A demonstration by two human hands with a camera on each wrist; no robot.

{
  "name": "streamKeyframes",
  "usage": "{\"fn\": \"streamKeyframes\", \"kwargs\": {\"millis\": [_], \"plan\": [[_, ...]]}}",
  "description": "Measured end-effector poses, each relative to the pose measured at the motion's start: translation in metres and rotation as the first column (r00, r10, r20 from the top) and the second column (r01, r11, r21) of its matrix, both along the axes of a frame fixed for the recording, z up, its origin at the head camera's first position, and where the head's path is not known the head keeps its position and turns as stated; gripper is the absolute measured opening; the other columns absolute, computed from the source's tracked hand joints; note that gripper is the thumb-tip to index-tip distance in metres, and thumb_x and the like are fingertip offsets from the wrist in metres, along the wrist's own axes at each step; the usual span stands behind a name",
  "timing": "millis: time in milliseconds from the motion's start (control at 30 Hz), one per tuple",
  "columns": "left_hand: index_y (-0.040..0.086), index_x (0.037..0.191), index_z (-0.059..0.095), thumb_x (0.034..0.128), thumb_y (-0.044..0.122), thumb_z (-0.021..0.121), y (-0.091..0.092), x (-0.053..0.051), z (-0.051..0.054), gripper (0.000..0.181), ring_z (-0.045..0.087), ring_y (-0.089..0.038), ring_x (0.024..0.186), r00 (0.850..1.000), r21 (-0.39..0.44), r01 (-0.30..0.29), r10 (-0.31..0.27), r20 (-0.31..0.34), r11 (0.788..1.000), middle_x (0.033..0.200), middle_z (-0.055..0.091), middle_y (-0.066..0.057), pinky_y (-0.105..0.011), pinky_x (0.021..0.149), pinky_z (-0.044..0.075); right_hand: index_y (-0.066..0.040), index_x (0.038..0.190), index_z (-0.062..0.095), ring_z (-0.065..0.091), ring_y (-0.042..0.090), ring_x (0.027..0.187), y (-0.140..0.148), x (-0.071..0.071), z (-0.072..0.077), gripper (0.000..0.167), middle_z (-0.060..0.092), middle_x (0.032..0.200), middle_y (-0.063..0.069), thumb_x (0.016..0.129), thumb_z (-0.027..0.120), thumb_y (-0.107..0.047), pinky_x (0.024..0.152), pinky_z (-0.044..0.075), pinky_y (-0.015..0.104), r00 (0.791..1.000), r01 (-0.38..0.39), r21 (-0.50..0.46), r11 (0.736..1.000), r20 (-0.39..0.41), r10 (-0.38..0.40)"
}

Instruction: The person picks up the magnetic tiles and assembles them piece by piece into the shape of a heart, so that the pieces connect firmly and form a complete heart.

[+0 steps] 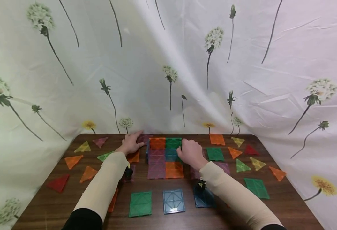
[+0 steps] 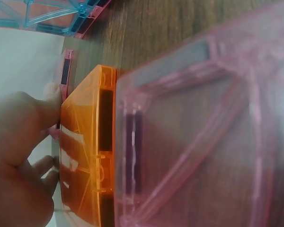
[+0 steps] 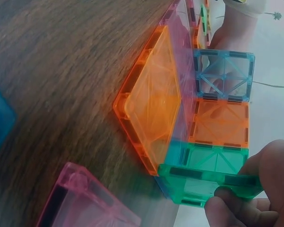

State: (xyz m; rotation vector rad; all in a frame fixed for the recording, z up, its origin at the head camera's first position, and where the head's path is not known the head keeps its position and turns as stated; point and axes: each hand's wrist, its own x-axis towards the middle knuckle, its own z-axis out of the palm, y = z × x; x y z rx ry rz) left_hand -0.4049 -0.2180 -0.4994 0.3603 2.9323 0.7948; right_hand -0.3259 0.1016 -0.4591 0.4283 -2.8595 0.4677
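Pinching green tile point(image 3: 195, 183), right hand point(image 1: 192, 154), wrist view only

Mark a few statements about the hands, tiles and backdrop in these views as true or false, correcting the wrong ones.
1. The right hand pinches a green tile. True.
2. The left hand grips a red triangle. False: it is at a purple tile.
3. An orange tile stands upright beside another green tile. True.
4. Every loose tile is square. False: a yellow triangle lies on the right.
5. The backdrop is plain. False: it has a flower pattern.
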Motion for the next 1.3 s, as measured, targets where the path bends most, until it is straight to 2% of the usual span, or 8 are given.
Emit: {"fn": "streamKeyframes", "kwargs": {"millis": [233, 400, 500, 700, 800, 933, 1167, 1300], "plan": [[0.002, 0.16, 0.038, 0.0986, 0.009, 0.074, -0.004, 0.005, -0.003, 0.072, 0.034, -0.055, 0.144, 0.992, 0.173, -0.035, 0.055, -0.11, 0.984, 0.161, 0.029, -0.032, -0.068, 0.115, 0.033, -0.011, 0.082, 0.057, 0.047, 0.019, 0.044, 0.002, 0.001, -0.002, 0.025, 0.049, 0.057, 0.003, 0.102, 0.065, -0.024, 0.042, 0.04, 0.032, 1.0, -0.005, -0.028, 1.0, 0.025, 0.006], [-0.001, 0.157, 0.042, 0.0931, 0.004, 0.079, -0.007, 0.006, -0.005, 0.074, 0.041, -0.052, 0.138, 0.976, 0.267, -0.097, 0.144, -0.164, 0.959, 0.156, 0.032, -0.034, -0.063, 0.114, 0.038, -0.01, 0.084, 0.058, 0.047, 0.018, 0.044, 0.003, 0.002, -0.004, 0.024, 0.049, 0.057, 0.003, 0.103, 0.063, -0.025, 0.042, 0.039, 0.032, 1.0, -0.017, -0.017, 1.0, 0.014, 0.017], [-0.001, 0.155, 0.045, 0.0919, -0.001, 0.078, -0.01, 0.007, -0.004, 0.071, 0.049, -0.051, 0.132, 0.963, 0.338, -0.139, 0.207, -0.175, 0.931, 0.151, 0.039, -0.034, -0.062, 0.108, 0.044, -0.01, 0.086, 0.058, 0.046, 0.018, 0.043, 0.003, 0.003, -0.004, 0.023, 0.048, 0.057, 0.003, 0.103, 0.062, -0.025, 0.041, 0.037, 0.032, 1.0, -0.027, -0.013, 1.0, 0.01, 0.028], [-0.002, 0.15, 0.051, 0.0966, -0.003, 0.072, -0.012, 0.015, 0.005, 0.058, 0.066, -0.043, 0.116, 0.946, 0.493, -0.182, 0.289, -0.15, 0.851, 0.133, 0.059, -0.028, -0.054, 0.093, 0.058, -0.011, 0.085, 0.057, 0.046, 0.019, 0.043, 0.005, 0.004, -0.003, 0.023, 0.047, 0.057, 0.003, 0.103, 0.062, -0.025, 0.041, 0.037, 0.032, 0.999, -0.038, -0.032, 0.999, 0.012, 0.038], [-0.001, 0.145, 0.057, 0.0993, 0.004, 0.071, -0.01, 0.022, 0.012, 0.048, 0.065, -0.04, 0.117, 0.935, 0.492, -0.201, 0.315, -0.16, 0.847, 0.129, 0.063, -0.025, -0.054, 0.096, 0.056, -0.011, 0.083, 0.055, 0.047, 0.019, 0.044, 0.007, 0.003, -0.002, 0.025, 0.048, 0.058, 0.003, 0.103, 0.061, -0.026, 0.041, 0.038, 0.032, 0.999, -0.027, -0.04, 0.999, 0.023, 0.028], [0.001, 0.139, 0.064, 0.1006, 0.011, 0.071, -0.007, 0.035, 0.021, 0.04, 0.062, -0.036, 0.11, 0.921, 0.467, -0.207, 0.332, -0.202, 0.86, 0.122, 0.065, -0.021, -0.051, 0.094, 0.052, -0.012, 0.08, 0.054, 0.049, 0.02, 0.046, 0.008, 0.0, 0.0, 0.027, 0.049, 0.059, 0.004, 0.102, 0.06, -0.026, 0.042, 0.038, 0.033, 0.999, -0.001, -0.047, 0.999, 0.044, 0.003], [0.004, 0.13, 0.068, 0.099, 0.013, 0.074, -0.002, 0.063, 0.036, 0.033, 0.061, -0.03, 0.1, 0.9, 0.531, -0.193, 0.364, -0.24, 0.825, 0.112, 0.066, -0.016, -0.042, 0.085, 0.049, -0.012, 0.08, 0.054, 0.047, 0.018, 0.045, 0.01, 0.001, 0.001, 0.034, 0.048, 0.058, 0.002, 0.104, 0.062, -0.036, 0.042, 0.035, 0.03, 0.998, -0.022, -0.078, 0.997, 0.05, 0.026], [0.005, 0.13, 0.066, 0.0992, 0.014, 0.074, 0.0, 0.081, 0.041, 0.033, 0.063, -0.028, 0.098, 0.897, 0.538, -0.175, 0.359, -0.258, 0.825, 0.112, 0.067, -0.016, -0.039, 0.082, 0.05, -0.012, 0.084, 0.054, 0.043, 0.016, 0.043, 0.015, 0.006, 0.001, 0.039, 0.046, 0.055, 0.001, 0.103, 0.064, -0.045, 0.04, 0.031, 0.028, 0.998, -0.048, -0.117, 0.992, 0.039, 0.053]]}}
